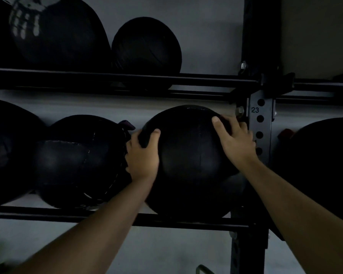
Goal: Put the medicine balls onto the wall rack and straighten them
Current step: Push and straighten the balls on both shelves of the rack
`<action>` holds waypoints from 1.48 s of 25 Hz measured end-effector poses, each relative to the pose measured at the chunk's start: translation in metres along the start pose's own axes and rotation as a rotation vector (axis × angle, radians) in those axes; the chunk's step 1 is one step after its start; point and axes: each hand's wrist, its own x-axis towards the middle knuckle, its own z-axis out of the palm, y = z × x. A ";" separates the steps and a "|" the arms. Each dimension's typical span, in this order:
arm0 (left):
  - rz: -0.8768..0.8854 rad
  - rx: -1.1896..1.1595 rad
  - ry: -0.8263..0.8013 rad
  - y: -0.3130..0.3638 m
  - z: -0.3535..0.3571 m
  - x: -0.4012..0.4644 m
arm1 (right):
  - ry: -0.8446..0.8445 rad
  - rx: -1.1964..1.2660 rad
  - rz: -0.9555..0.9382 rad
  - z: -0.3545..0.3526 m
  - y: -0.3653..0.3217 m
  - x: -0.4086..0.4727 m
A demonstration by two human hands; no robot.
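A large black medicine ball (188, 161) rests on the lower rails of the black wall rack (107, 217), close to the upright post. My left hand (142, 155) grips the ball's left side, thumb over the front. My right hand (234, 139) presses on its upper right, fingers wrapped toward the back. To its left sits a stitched black ball (77, 161) touching my left hand, and another ball (6, 151) lies at the far left. On the upper shelf sit a big ball (57, 34) and a smaller ball (147, 48).
A perforated upright post (260, 125) marked 23 stands just right of the held ball. Another dark ball (321, 165) fills the bay beyond it. The grey wall lies behind. The scene is dim. A metal hook (203, 269) shows at the bottom edge.
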 end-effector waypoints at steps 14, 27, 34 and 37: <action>0.128 0.117 -0.093 -0.007 -0.016 0.021 | 0.034 0.032 -0.019 0.004 -0.013 -0.008; 0.269 0.834 0.036 0.011 -0.147 0.076 | 0.067 -0.144 -0.244 0.050 -0.122 -0.027; 0.065 0.513 -0.083 -0.017 -0.259 0.162 | -0.264 0.085 -0.048 0.199 -0.226 -0.074; 0.036 0.435 -0.212 -0.025 -0.265 0.192 | -0.234 0.011 0.093 0.255 -0.242 -0.093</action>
